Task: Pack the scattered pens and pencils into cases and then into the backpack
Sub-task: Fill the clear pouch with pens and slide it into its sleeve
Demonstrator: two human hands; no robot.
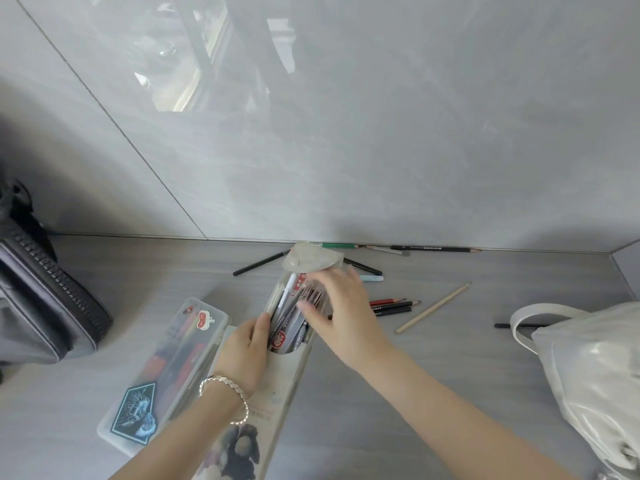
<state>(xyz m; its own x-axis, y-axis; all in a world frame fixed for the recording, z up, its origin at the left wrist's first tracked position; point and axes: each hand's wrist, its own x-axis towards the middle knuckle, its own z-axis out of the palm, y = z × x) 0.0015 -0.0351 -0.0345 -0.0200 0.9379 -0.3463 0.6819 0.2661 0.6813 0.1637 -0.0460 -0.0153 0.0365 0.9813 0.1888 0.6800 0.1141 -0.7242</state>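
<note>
A long beige pencil case (294, 368) lies on the grey table with its flap (311, 259) thrown open at the far end and several pens (294, 317) sticking out of its mouth. My left hand (244, 358) grips the case's left edge near the opening. My right hand (343, 310) reaches over the mouth, its blurred fingers on the pens inside. A translucent plastic case (166, 372) with stickers lies shut to the left, pens showing inside. Loose pencils (394, 306) and a plain wooden pencil (433, 308) lie to the right. A dark backpack (45, 306) sits at far left.
More pencils lie along the wall: a green one (337, 245), a black one (440, 249) and another black one (261, 263). A light blue pen (372, 278) lies by the flap. A white bag (595, 372) fills the right edge, a dark pen (504, 326) beside its strap.
</note>
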